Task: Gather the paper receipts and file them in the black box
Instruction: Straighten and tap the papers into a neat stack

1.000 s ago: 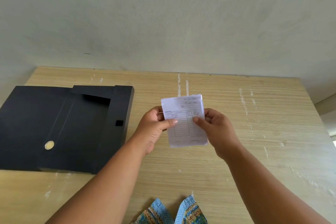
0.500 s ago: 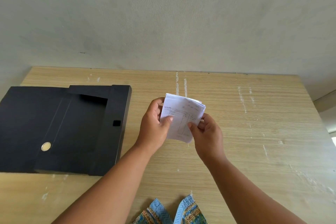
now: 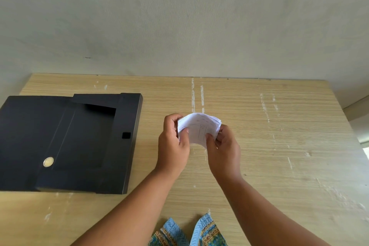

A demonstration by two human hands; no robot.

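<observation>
A: Grip on the receipts (image 3: 199,128)?

B: Held by both hands above the table (image 3: 259,126). Left hand (image 3: 172,144) closed around the left edge of the stack, thumb pressed across the printed face, fingers curled behind. Right hand (image 3: 224,148) pinched on the lower right corner, thumb on top, other fingers tucked under.

A: Flat or bent?

B: Bowed. Arched upward between the two grips, printed table lines facing up. Several sheet edges fanned at the far right corner, just beyond the right thumb. Count of sheets impossible to tell.

A: Touching the table?

B: Could not tell for the lower edge, hidden behind the hands. Top of the stack clearly lifted.

A: Container?

B: Black box (image 3: 65,142) lying well to the left of the left hand, apart from it. Flap folded open flat toward the far left, round metal snap (image 3: 48,161) on the inner panel. Shallow cavity exposed, dark inside; no paper seen in it. Small square slot (image 3: 126,135) on the side wall nearest the left hand.

A: Anything else near the grip?

B: Blue patterned fabric (image 3: 189,233) at the near edge, below and between the forearms. Pale scuffs on the wood beyond the stack.
</observation>
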